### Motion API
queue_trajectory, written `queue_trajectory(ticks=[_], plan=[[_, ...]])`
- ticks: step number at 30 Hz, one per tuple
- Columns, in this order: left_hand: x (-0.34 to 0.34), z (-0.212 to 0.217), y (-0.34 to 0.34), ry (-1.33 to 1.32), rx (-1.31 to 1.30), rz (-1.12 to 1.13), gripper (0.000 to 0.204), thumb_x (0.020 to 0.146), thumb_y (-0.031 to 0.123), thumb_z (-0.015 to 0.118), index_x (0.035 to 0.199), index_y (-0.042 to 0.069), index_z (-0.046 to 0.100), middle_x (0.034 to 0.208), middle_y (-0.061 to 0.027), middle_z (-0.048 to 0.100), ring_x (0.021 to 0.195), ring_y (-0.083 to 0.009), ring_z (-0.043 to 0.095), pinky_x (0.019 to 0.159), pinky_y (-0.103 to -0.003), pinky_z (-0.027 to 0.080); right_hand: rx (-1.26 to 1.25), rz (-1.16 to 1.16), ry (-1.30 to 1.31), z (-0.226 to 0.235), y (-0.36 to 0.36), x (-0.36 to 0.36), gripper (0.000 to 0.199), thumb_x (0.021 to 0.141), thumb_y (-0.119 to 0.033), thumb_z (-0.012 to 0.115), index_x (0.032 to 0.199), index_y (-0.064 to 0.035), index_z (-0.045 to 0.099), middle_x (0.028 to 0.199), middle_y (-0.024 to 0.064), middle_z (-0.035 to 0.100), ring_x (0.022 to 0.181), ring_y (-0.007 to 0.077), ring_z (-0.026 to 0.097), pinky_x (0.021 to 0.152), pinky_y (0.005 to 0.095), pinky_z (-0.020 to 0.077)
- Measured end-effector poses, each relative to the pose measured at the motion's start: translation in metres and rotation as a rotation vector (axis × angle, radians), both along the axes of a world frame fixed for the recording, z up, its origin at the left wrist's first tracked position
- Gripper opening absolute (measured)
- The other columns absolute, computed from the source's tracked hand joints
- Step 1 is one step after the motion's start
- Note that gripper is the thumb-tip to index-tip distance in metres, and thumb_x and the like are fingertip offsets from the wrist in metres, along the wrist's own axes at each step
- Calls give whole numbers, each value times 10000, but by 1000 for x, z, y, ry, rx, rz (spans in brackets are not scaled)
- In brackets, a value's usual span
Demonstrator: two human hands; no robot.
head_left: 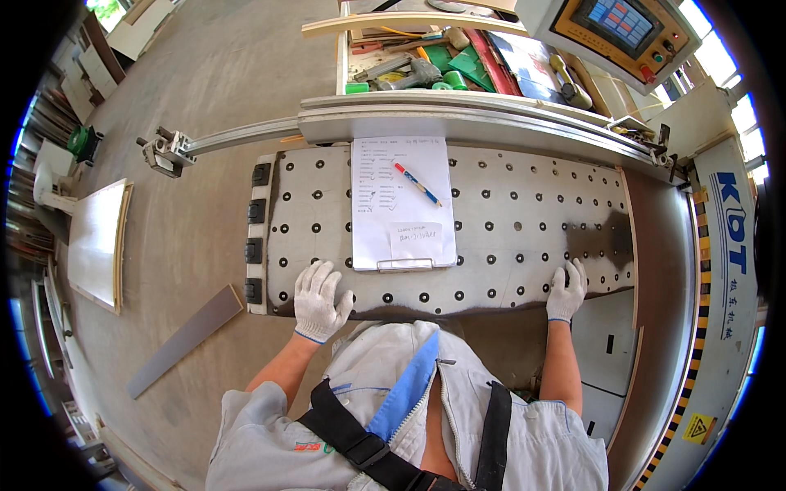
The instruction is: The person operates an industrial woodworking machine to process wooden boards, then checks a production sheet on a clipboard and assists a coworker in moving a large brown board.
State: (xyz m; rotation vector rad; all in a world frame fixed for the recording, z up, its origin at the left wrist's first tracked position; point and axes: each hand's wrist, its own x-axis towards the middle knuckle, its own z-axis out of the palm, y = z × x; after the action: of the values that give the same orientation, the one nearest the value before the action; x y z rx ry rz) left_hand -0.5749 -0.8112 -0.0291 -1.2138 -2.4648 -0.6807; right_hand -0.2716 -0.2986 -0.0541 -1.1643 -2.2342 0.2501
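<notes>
My left hand (322, 301), in a white knitted glove, rests on the near left edge of a metal table (483, 290) dotted with black round studs. Its fingers are apart and hold nothing. Further right, my right hand (566, 290), gloved alike, lies with its fingers stretched out on the near edge, also without anything in it. Between and beyond the hands lies a clipboard (405, 265) with its metal clip toward me. It bears a printed sheet (377, 225), a small handwritten note (416, 240) and a blue pen (419, 185) with a red end, lying slanted.
A metal fence beam (368, 124) crosses behind the table. Beyond it, a tray (342, 61) holds hand tools and green rolls. A control panel (626, 37) stands far right, above a white machine body (727, 245). Boards (100, 245) and a grey strip (187, 340) lie left.
</notes>
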Motion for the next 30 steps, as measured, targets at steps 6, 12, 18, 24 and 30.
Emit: queue_trajectory(ticks=[6,12,18,24,30], plan=[[1,1,0,-8,0,6,479,912,297,803,1291,41,662,1422,-198,645,1351,-439,601,1143,-596,471,-13,-6,6,1,-2,-1,340,989,-207,752,1250,3,809,1483,186,721,1444,370,608,1247,495,435],[0,1,0,-7,4,2,481,908,294,802,1292,42,660,1421,-198,644,1353,-441,598,1143,-599,469,-6,1,3,0,-1,-1,341,989,-208,752,1251,3,806,1482,184,722,1439,373,611,1243,494,440],[0,1,0,-20,2,1,470,922,296,794,1295,44,659,1422,-196,651,1371,-446,598,1156,-596,465,-18,3,22,-2,0,0,340,992,-209,752,1251,5,804,1482,184,722,1439,378,612,1241,497,442],[0,-1,-1,-5,6,-2,472,926,313,786,1291,44,656,1418,-192,644,1360,-437,597,1155,-600,464,15,2,-22,-1,0,1,341,1003,-197,756,1277,3,798,1489,181,720,1426,362,630,1229,476,461],[0,0,-1,-1,-2,2,472,931,319,785,1290,43,656,1419,-193,644,1366,-435,596,1158,-595,467,0,-5,4,-2,0,0,342,993,-202,755,1260,8,804,1487,181,721,1442,364,614,1245,488,442]])
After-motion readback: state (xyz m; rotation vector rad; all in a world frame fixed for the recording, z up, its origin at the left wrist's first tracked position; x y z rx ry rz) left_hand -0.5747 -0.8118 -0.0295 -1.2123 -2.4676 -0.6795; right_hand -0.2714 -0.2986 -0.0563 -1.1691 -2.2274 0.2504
